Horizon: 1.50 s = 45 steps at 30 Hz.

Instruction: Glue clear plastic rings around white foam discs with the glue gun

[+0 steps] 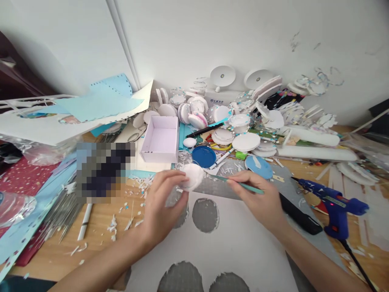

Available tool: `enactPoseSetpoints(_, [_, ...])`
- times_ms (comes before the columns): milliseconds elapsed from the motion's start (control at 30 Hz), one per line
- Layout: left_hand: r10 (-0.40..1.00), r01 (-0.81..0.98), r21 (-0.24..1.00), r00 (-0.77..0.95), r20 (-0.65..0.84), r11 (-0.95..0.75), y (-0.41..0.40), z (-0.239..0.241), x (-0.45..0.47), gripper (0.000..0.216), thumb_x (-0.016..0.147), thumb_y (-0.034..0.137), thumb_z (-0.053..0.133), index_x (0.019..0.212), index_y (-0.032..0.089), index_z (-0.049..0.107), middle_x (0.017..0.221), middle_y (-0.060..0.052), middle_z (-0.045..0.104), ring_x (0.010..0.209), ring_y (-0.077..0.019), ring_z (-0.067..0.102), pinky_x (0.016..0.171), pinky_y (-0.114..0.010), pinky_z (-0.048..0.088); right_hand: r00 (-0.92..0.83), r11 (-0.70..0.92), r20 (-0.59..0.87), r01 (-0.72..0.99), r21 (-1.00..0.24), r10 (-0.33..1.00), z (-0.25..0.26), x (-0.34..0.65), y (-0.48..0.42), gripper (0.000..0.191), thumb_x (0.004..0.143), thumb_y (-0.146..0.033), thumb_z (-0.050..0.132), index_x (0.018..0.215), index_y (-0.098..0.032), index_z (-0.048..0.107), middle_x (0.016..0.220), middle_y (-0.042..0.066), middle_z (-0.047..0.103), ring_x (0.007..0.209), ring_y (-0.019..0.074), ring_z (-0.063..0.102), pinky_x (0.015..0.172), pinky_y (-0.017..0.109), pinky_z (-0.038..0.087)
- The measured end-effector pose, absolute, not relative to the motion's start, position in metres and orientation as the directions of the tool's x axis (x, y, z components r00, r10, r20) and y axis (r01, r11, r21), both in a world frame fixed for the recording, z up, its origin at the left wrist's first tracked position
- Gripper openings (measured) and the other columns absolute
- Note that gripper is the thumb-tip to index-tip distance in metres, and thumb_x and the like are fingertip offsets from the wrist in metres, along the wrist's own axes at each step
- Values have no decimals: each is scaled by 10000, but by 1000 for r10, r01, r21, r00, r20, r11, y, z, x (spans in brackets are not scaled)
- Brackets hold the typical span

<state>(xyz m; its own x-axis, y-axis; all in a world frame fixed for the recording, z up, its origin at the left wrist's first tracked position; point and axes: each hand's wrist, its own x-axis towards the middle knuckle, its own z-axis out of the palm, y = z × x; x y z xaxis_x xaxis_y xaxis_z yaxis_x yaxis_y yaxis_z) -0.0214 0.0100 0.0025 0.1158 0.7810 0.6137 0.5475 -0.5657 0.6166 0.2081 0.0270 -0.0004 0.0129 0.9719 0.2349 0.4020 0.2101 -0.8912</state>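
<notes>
In the middle of the frame, just above a white sheet (240,243) with round holes cut out of it: left hand (161,202) curled, thumb and fingertips pinching a small white foam disc (192,177) by its near edge, lifted a little off the table. To its right, right hand (258,198) closed in a pen-like pinch round a thin teal tool (243,184), lying nearly level, tip aimed left toward the disc but apart from it; too thin to tell blade from pencil.

Behind the hands: a blue lid (203,156) and a light blue disc (258,166), near the tool. At upper centre, an open white box (161,140) and a heap of white foam rounds (231,121) against the wall. At right of the frame, a blue glue gun (332,205) resting on the wooden table (100,227), a small red light showing on its body, its nozzle pointing toward the right forearm. A black tool (299,219) just beside that forearm. Paper scraps (121,219) scattered at lower left; light blue paper (97,101) at upper left.

Possible trouble, as a judgement only: tip slipping off the soft foam into the left fingertips, pinched so close to the edge; disc crushed or dented by too hard a grip; forearm brushing the glue gun's nozzle, likely hot with the light on; elbow sweeping loose pieces off the crowded table.
</notes>
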Motion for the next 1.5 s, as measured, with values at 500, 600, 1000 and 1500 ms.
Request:
enactPoseSetpoints(500, [724, 491, 566, 617, 310, -662, 16, -8, -18, 534, 789, 104, 611, 1294, 178, 454, 1304, -138, 556, 1270, -267, 458, 1042, -469, 423, 95, -125, -158, -287, -950, 983, -9, 217, 6, 219, 648, -352, 805, 630, -210, 640, 682, -10, 596, 537, 91, 495, 564, 278, 428])
enactPoseSetpoints(600, [731, 485, 570, 582, 355, -663, 15, -1, -18, 493, 773, 187, 652, 1241, 179, 496, 1252, -145, 588, 1224, -293, 492, 1010, -490, 429, 56, -133, -152, -265, -955, 987, -8, 214, 3, 237, 668, -371, 788, 622, -208, 623, 684, -10, 591, 536, 93, 484, 559, 280, 429])
enactPoseSetpoints(1000, [804, 248, 798, 419, 422, -549, 3, 9, -13, 137, 806, 211, 686, 931, 159, 668, 780, -54, 643, 716, -164, 591, 652, -283, 501, -50, -41, -35, -140, -989, 998, -17, 209, -16, 147, 770, -328, 709, 693, -233, 625, 703, 3, 594, 612, 133, 535, 573, 279, 448])
enactPoseSetpoints(1500, [875, 179, 910, 393, 282, -374, 0, 11, -11, 155, 897, 138, 544, 903, 193, 688, 811, -61, 675, 760, -177, 622, 682, -309, 519, -58, -24, -16, -147, -989, 998, -16, 209, -20, 75, 766, -303, 717, 737, -264, 660, 732, 16, 613, 739, 180, 616, 681, 337, 524])
